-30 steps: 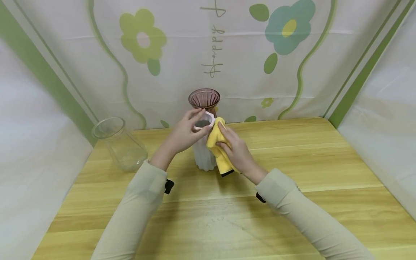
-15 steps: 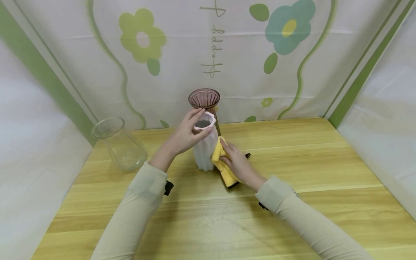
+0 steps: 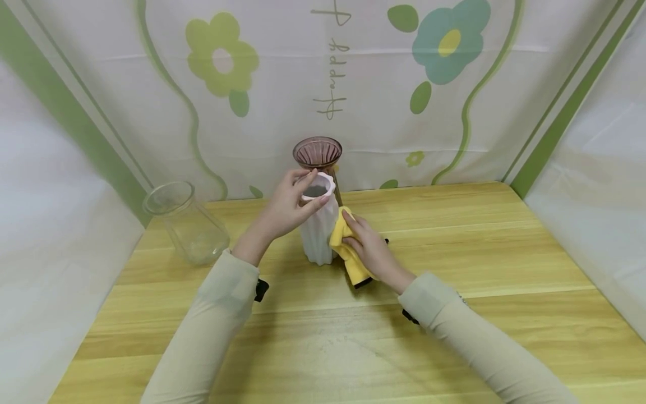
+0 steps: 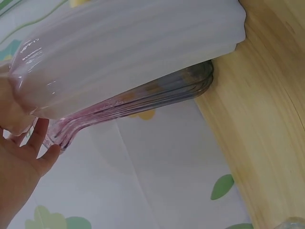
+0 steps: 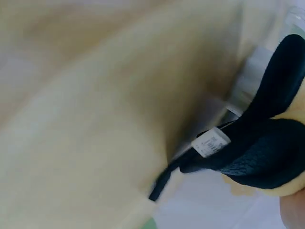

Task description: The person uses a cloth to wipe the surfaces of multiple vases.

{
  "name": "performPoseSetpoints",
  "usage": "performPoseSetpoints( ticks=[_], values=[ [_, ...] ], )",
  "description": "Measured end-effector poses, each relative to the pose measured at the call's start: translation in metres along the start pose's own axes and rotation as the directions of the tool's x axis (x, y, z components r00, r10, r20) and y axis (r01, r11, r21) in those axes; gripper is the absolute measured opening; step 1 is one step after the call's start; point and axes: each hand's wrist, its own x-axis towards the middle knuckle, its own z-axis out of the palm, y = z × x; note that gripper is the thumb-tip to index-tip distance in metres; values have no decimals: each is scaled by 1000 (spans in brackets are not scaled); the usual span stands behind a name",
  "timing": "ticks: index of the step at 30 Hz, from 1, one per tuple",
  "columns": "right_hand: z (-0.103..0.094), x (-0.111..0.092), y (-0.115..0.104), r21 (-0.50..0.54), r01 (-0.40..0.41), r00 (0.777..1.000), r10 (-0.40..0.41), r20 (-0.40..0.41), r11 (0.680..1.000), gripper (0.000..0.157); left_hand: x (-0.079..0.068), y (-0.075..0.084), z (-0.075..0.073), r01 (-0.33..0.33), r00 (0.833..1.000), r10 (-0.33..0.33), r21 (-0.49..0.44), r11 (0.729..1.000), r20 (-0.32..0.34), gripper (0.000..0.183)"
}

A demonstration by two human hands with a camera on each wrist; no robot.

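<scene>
A white fluted vase (image 3: 319, 235) stands upright on the wooden table. My left hand (image 3: 287, 205) holds it around the neck, thumb and fingers at either side of the scalloped rim. With my right hand (image 3: 373, 247) I grip a bunched yellow cloth (image 3: 347, 247) against the vase's right side, below the rim. In the right wrist view, black edging (image 5: 267, 148) and a white label (image 5: 211, 142) show on the cloth. In the left wrist view, the white vase (image 4: 133, 52) fills the top, and fingers (image 4: 38, 138) curl at its neck.
Right behind the white vase stands a purple ribbed glass vase (image 3: 318, 151) with a flared mouth. A clear glass jar (image 3: 194, 230) is on the left of the table (image 3: 454, 247). A printed flower curtain (image 3: 282, 84) closes off the back, with white side panels left and right.
My right hand has slid the cloth down the vase's right side from near the rim, then slightly back up. The left hand and the vase have stayed in place.
</scene>
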Motion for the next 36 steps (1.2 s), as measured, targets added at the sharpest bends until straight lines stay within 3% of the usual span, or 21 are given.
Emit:
performPoseSetpoints(
  ticks=[11,17,26,29,36],
  values=[
    [-20,22,-26,104,50,993,-38,-115,993,59,-2,2,-6,16,997,-15,-9,1000,81,64],
    [-16,18,-20,97,15,999,-12,-34,995,63,-1,0,-4,36,995,-32,-34,999,94,67],
    [3,-1,5,-58,-45,987,53,152,997,63,-1,-1,-1,43,997,-40,-50,998,67,69],
    [8,-4,9,-85,-22,988,34,148,996,62,-1,-2,1,36,998,-33,-58,998,53,71],
    [5,-2,7,-42,16,999,-14,39,999,62,-1,-3,3,16,1000,-14,-67,998,27,68]
  ],
)
